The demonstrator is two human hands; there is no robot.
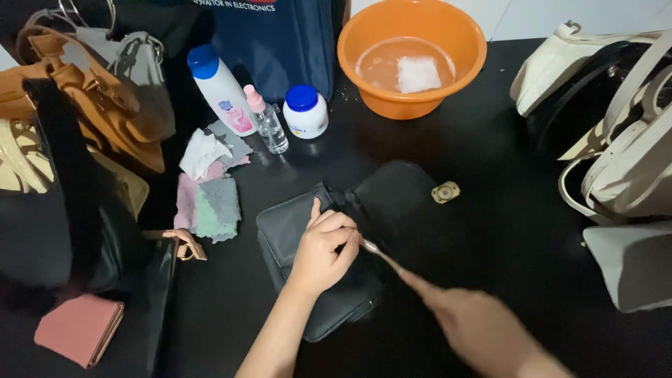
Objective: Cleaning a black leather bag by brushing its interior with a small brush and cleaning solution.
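While the left hand [323, 252] lies curled on the small black leather handbag [315, 280], its fingers [334, 225] are bent inward and pressed against the bag's body near the fold of the flap, the thumb stretched up along the leather; the fingertips seem to close on the near end of a thin metal chain [381, 255], though the grip itself is hard to make out. That chain runs slantwise toward the right hand [476, 325], which is blurred, low in the view; its fingers look drawn together around the chain's other end, but how tightly cannot be told. The handbag rests at the middle of the black table [504, 175], its flap [395, 192] thrown open away from the person, with a gold-coloured clasp [446, 192] at the flap's far edge. Beyond the bag stands an orange plastic basin [413, 56] holding water and a white cloth [418, 73]. Left of the basin, a white jar with a blue lid [305, 112], a small clear spray bottle with a pink top [266, 120] and a white bottle with a blue cap [220, 87] stand close together. Near them lie crumpled cloths in white, grey, pink and green [208, 192]. Tan and black bags [77, 140] are heaped at the left edge, with a pink wallet [78, 329] lying in front of them, and cream-coloured handbags [616, 140] crowd the right edge. A dark blue bag [280, 42] stands behind the bottles.
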